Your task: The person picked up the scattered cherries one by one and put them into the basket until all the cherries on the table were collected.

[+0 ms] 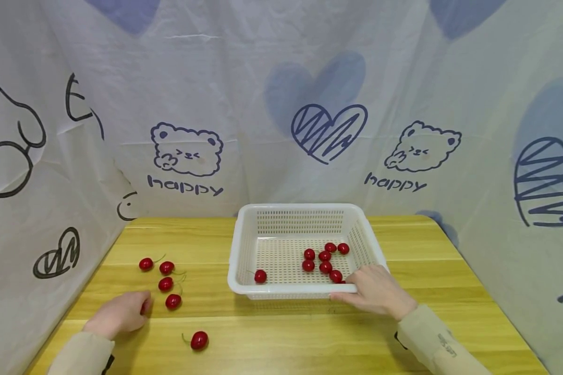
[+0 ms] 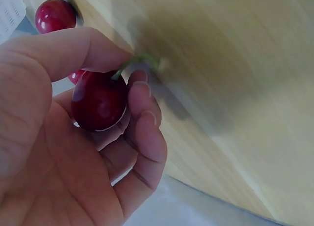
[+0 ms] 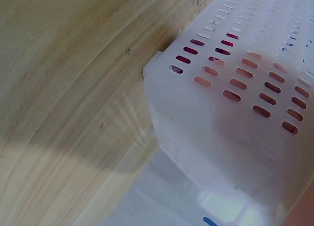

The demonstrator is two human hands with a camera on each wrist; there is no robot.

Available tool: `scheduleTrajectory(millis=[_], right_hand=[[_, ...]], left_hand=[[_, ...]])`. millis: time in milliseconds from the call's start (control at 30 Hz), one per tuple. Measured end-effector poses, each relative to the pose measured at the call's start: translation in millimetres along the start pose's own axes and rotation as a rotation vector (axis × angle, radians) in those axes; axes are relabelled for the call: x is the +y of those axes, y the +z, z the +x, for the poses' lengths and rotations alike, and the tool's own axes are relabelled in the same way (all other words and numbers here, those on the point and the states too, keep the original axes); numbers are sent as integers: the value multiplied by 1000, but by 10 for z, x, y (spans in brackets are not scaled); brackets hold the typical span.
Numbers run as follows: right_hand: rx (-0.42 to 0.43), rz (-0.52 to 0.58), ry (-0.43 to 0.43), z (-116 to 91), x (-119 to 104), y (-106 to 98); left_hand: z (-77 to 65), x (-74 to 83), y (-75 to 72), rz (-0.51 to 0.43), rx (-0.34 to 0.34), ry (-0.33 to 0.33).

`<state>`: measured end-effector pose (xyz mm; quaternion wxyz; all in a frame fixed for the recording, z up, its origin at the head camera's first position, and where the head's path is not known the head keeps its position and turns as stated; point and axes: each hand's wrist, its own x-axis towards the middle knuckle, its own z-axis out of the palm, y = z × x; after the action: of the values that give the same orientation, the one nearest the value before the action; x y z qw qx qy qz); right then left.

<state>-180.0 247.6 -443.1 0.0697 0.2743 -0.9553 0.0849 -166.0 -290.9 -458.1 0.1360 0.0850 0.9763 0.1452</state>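
My left hand (image 1: 122, 314) is low over the left of the table. In the left wrist view it pinches a dark red cherry (image 2: 99, 102) with a green stem between thumb and curled fingers. In the head view that cherry is hidden by the hand. My right hand (image 1: 374, 290) grips the near right corner of a white plastic basket (image 1: 291, 291), thumb outside along the front rim. Its fingers show through the slots in the basket wall (image 3: 206, 123) in the right wrist view. Inside the basket lie several red cherries (image 1: 326, 267), mostly toward the right, and a lone cherry (image 1: 260, 276) at front left.
Several stemmed cherries (image 1: 166, 284) lie in a loose column just right of my left hand. Another cherry (image 1: 199, 340) sits nearer the front of the wooden table (image 1: 281, 344). A white printed cloth (image 1: 258, 156) hangs behind the table and along both sides.
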Motion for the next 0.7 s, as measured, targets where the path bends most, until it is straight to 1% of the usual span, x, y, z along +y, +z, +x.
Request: scheduleTrajectory(millis=[267,533,633,700], right_hand=[[4,0,-5,2,2,3],[11,-2,-15,-4,5,8],[15,1,-17,-2,6,8],[15,0,-18,0,3,6]], left_hand=[[-30,25,-102,19,4,2],[-10,98,-187,36,-7,-4],[7,151,-222,56,-1,15],[21,196,-242,67,17,34]])
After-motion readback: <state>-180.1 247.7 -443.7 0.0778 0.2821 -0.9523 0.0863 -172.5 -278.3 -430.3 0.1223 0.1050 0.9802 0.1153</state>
